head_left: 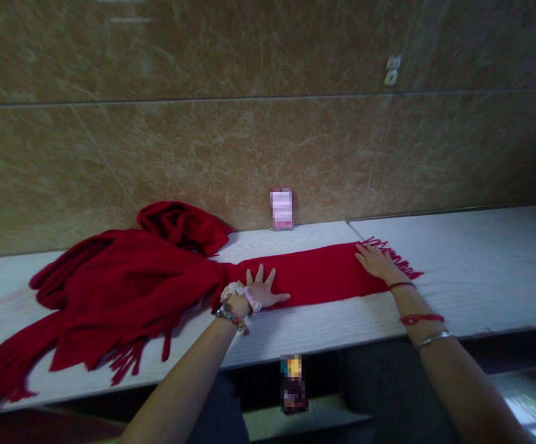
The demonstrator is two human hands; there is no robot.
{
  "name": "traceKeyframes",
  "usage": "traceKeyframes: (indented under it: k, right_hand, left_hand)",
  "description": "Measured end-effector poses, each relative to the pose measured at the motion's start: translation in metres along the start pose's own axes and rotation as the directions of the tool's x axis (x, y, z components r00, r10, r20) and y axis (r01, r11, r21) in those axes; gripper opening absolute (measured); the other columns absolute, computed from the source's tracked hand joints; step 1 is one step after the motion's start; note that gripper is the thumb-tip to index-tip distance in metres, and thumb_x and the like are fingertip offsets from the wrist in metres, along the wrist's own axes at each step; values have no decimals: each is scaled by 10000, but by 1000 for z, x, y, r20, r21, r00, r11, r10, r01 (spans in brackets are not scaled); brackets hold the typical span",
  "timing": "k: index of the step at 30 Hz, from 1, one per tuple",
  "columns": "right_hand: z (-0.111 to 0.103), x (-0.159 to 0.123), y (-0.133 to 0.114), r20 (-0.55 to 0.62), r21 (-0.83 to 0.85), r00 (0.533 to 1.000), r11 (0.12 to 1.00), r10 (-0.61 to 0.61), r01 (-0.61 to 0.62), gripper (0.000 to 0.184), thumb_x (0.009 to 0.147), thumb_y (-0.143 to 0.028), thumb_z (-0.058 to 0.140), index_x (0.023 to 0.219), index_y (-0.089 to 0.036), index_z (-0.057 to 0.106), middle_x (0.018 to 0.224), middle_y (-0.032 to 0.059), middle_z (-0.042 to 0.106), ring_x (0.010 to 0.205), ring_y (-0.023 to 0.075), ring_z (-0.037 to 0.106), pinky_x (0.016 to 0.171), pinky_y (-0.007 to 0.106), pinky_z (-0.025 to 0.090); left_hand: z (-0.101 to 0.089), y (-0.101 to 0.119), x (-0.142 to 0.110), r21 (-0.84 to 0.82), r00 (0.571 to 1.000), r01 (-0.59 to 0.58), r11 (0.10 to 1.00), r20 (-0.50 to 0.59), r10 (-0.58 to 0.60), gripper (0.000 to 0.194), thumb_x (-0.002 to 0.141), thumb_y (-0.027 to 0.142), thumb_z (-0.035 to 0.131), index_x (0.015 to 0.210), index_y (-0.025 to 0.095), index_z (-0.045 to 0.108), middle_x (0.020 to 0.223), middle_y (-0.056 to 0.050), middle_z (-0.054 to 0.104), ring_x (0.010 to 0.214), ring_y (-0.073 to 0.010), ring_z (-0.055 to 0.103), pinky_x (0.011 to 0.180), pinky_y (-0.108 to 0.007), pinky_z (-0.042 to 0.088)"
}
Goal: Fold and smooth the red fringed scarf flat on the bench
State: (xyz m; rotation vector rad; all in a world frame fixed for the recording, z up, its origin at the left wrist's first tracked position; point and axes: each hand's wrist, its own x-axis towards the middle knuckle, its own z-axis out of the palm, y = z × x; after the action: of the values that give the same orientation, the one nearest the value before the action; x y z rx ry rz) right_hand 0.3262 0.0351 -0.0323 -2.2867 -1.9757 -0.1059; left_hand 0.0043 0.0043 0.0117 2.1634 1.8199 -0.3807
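A red fringed scarf [321,274] lies stretched out flat along a white wooden bench. My left hand [264,290] rests palm down on its left part, fingers spread. Near the fringed right end, my right hand [377,262] presses flat on the cloth, its fingers stretched out. To the left, the flat strip runs up to a loose heap of red cloth [133,277] with fringes hanging at its front. Whether the strip and the heap are one piece, I cannot tell.
The white bench top [490,265] runs along a brown marble-patterned wall [230,148]. A small blurred pinkish rectangular object [282,209] stands against the wall. White sockets or switches [391,70] are on the wall. Below the bench edge is another blurred object [293,383], between my knees.
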Motion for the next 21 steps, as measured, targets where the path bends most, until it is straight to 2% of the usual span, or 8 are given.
traceKeyframes:
  k: [2, 4, 6, 9, 11, 13, 17, 21]
  right_hand:
    - [-4, -6, -9, -146, -24, 989, 1000, -11, 8, 475, 906, -337, 271, 1315, -132, 397, 1363, 173, 393, 1264, 319, 315, 982, 591, 223]
    - [-12, -18, -31, -244, -2, 962, 992, -121, 125, 481, 909, -342, 266, 1314, -116, 393, 1390, 176, 349, 1290, 310, 269, 1004, 562, 208]
    - [-19, -33, -58, -201, 91, 937, 947, -285, 308, 488, 918, -357, 247, 1336, -138, 366, 1416, 153, 313, 1309, 278, 244, 1023, 515, 221]
    - [-22, -58, -96, -128, 180, 846, 827, -517, 532, 509, 915, -415, 250, 1372, -198, 308, 1450, 101, 254, 1330, 267, 188, 1020, 521, 236]
    - [-19, -71, -111, -74, 181, 777, 757, -626, 628, 514, 909, -430, 277, 1374, -214, 305, 1448, 90, 263, 1323, 274, 206, 1024, 532, 225]
    - [-15, -77, -117, -29, 166, 745, 732, -666, 661, 504, 910, -425, 280, 1369, -222, 315, 1436, 89, 292, 1314, 276, 231, 1023, 549, 212]
    - [-11, -71, -102, 14, 119, 790, 785, -613, 607, 496, 912, -421, 271, 1370, -235, 311, 1434, 81, 296, 1311, 281, 236, 1016, 573, 203]
    - [-11, -57, -60, 49, 43, 899, 900, -436, 434, 474, 911, -402, 273, 1368, -281, 300, 1447, 59, 267, 1320, 308, 197, 970, 658, 184]
  left_hand:
    - [2, -1, 3, 10, 1000, 3, 1000, -20, -3, 947, 655, 764, 354, 1416, 259, 106, 1481, -94, -34, 1298, -451, -18, 970, -659, 125]
    - [5, -3, 6, 20, 999, 2, 1000, -34, -1, 945, 653, 775, 337, 1415, 265, 107, 1480, -95, -29, 1298, -451, -21, 963, -666, 129]
    - [6, -3, 7, 25, 1000, 3, 1000, -31, -2, 946, 653, 779, 329, 1415, 267, 99, 1479, -93, -35, 1298, -448, -28, 961, -668, 131]
    - [3, 0, 5, 29, 1000, 25, 999, -9, -25, 946, 658, 765, 350, 1416, 263, 90, 1479, -84, -47, 1301, -440, -32, 973, -654, 128]
    - [0, 2, 2, 32, 999, 40, 999, 3, -40, 936, 665, 756, 354, 1416, 264, 88, 1480, -77, -51, 1306, -431, -33, 984, -643, 119]
    - [-3, 4, 0, 33, 999, 43, 999, 10, -44, 928, 672, 756, 343, 1416, 264, 84, 1480, -75, -56, 1308, -426, -34, 989, -638, 115]
    - [-3, 3, -1, 26, 999, 30, 999, 16, -31, 932, 671, 757, 347, 1417, 266, 81, 1478, -78, -61, 1304, -434, -27, 982, -643, 131]
    - [1, 0, 2, 30, 1000, 3, 1000, -11, -3, 937, 666, 770, 336, 1416, 264, 97, 1478, -93, -40, 1300, -440, -22, 973, -651, 144]
